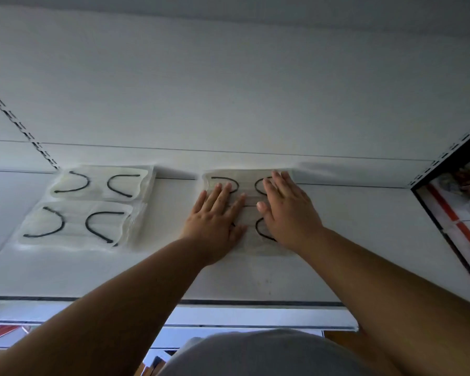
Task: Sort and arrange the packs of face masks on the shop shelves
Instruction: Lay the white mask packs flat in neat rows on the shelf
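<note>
On the white shelf (350, 240) lie clear packs of white face masks with black ear loops. Two packs sit at the left, a back one (98, 183) and a front one (79, 223). Two more packs lie at the middle, the back one (248, 183) and the front one (251, 229) largely under my hands. My left hand (217, 221) lies flat with straight fingers across these two packs. My right hand (285, 210) presses flat on them beside it, fingertips near the back wall.
The white back panel (228, 104) rises behind the packs, with a slotted upright (22, 126) at the left. A dark-framed neighbouring shelf bay (461, 207) with colourful goods stands at the right. The shelf's front edge (255, 302) runs below my forearms.
</note>
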`<state>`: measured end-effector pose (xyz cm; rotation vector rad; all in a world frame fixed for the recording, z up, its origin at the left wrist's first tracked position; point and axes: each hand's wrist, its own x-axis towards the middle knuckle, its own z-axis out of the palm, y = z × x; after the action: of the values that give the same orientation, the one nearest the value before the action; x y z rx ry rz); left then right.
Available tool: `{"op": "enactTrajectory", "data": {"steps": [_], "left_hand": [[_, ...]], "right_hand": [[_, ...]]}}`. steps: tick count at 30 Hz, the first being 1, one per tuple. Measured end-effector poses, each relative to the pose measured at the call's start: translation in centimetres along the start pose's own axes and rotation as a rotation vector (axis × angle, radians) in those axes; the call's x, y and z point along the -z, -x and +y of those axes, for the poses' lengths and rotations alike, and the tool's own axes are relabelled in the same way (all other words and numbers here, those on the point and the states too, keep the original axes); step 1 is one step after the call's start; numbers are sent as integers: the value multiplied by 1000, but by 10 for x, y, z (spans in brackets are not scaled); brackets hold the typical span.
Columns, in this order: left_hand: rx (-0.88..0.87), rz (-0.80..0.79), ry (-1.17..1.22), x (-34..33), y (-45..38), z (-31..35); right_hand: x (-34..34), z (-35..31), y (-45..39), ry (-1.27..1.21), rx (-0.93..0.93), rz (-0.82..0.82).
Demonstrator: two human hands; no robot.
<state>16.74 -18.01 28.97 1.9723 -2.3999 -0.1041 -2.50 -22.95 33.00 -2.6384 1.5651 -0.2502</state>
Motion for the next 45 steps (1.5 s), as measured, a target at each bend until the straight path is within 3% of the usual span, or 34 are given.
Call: {"op": "enactTrajectory", "data": {"steps": [2, 6, 11, 18, 25, 29, 45], "left_hand": [[-10, -12, -12, 1, -1, 0], [-3, -11, 4, 0, -2, 0], [8, -26, 37, 1, -1, 0], [12, -31, 103, 10, -3, -1], [-78, 247, 164, 26, 31, -18], [-118, 189, 128, 9, 56, -29], [-181, 263, 132, -12, 61, -30]], "right_hand": [[-8, 5, -8, 44, -15, -189], [-24, 6, 2, 8, 51, -285], [-30, 10, 8, 82, 96, -72], [-24, 8, 7, 85, 65, -129], [-6, 9, 33, 91, 196, 21], [-18, 15, 53, 114, 215, -3], [-41, 27, 77, 0, 162, 138]]}}
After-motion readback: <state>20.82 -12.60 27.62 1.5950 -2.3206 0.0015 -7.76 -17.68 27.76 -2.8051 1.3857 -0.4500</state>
